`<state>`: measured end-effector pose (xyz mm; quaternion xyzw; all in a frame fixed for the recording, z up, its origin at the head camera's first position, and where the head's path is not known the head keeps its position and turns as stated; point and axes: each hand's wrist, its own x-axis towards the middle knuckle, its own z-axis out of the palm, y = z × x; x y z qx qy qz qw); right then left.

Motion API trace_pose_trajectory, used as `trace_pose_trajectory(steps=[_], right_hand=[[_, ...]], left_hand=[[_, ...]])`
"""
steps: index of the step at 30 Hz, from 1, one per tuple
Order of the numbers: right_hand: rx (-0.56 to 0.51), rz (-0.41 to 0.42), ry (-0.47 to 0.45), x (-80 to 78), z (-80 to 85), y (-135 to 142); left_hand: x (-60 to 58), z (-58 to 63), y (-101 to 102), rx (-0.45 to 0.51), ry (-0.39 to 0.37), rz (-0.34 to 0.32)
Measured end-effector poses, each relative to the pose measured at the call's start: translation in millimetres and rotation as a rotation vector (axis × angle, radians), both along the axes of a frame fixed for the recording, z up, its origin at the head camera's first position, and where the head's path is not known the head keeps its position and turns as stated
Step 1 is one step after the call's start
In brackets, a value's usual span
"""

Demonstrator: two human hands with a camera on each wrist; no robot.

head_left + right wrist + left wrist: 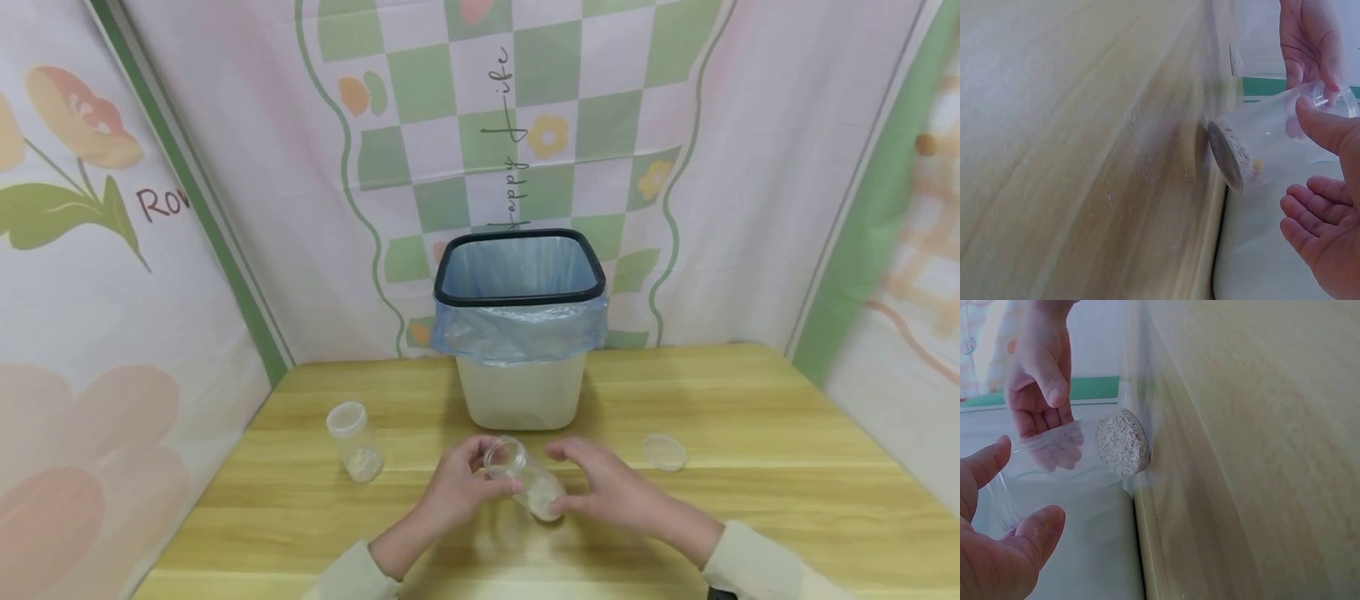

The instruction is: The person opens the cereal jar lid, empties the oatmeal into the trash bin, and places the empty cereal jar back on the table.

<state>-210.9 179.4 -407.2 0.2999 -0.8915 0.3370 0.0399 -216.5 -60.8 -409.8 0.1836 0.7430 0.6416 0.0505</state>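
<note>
A clear plastic jar (546, 492) leans with its open mouth toward the left hand (457, 479), whose thumb and fingers grip it near the rim. Pale shredded bits (1124, 445) lie in its bottom, and a small yellow piece (1257, 165) shows among them. The jar's base is low over the wooden table; whether it touches is hard to tell. On the jar's other side, the right hand (611, 492) has its thumb and fingers spread around the lower part without closing. In the right wrist view its thumb (1325, 128) overlaps the jar; contact cannot be told.
Behind the hands stands a whitish bin (521, 392) with a black rim and blue liner bag (517, 329). A second clear jar (356, 446), lidded and holding pale bits, is at left. A round clear lid (665, 452) lies right. Small specks (1109, 196) dot the table (750, 533).
</note>
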Motion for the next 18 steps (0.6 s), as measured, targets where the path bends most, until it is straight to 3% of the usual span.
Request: trace_pose_trajectory(steps=[9,18], right_hand=[[-0.059,0.051,-0.023,-3.0,-9.8,-9],[-0.068,0.051,-0.05,-5.7,-16.9,-14]], left_hand=[[0.0,-3.6,0,0.001,-0.001,0.002],[-0.7,-3.6,2,-0.023,-0.005,0.007]])
